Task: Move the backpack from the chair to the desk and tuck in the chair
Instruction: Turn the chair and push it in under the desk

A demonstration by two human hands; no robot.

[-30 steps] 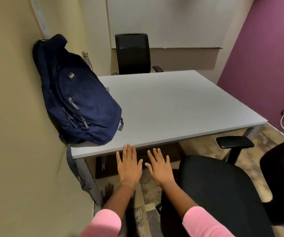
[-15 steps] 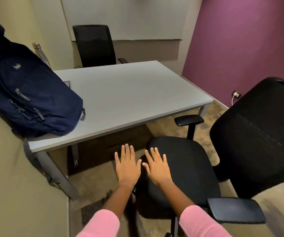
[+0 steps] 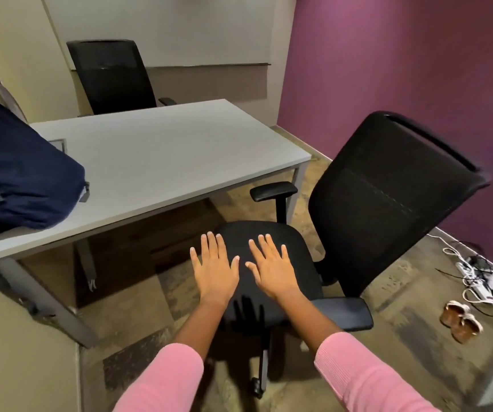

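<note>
A navy backpack (image 3: 16,179) lies on the left end of the grey desk (image 3: 162,162), partly cut off by the frame's left edge. A black office chair (image 3: 382,203) stands to the right of the desk, pulled out, its empty seat (image 3: 298,248) turned toward me. My left hand (image 3: 214,266) and my right hand (image 3: 272,264) hover flat over the front of the seat, palms down, fingers spread, holding nothing. Pink sleeves cover both forearms.
A second black chair (image 3: 111,75) sits behind the desk's far side. A purple wall (image 3: 417,69) bounds the right. On the floor at right lie a power strip with cables (image 3: 474,278) and a pair of sandals (image 3: 459,321). A beige wall (image 3: 7,337) is close on the left.
My view has swung right, away from the backpack toward the chair. Both hands have shifted from near the desk's front edge to above the chair seat, still flat and empty.
</note>
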